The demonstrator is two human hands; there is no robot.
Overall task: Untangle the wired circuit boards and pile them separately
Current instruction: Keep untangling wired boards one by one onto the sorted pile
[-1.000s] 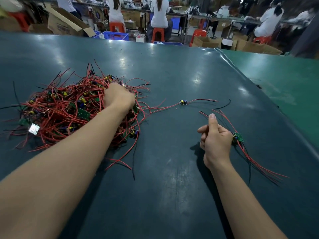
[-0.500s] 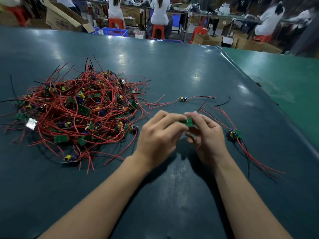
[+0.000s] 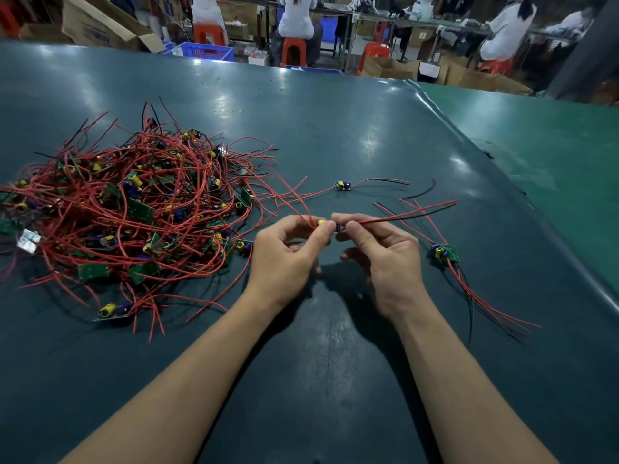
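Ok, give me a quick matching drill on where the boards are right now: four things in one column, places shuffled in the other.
Things:
1. tangled pile
2. held board
3. lone board
4. sorted board

Places:
A. on the table, right of the right hand
B. between the fingers of both hands, left hand included
C. left part of the table
D. on the table beyond the hands, alone

Pairs: 1-C, 2-B, 3-D, 4-A

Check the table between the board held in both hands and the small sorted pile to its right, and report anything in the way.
Nothing solid blocks it. Between the small wired circuit board and the green-board pile, only that pile's loose red and black wires lie on the dark table.
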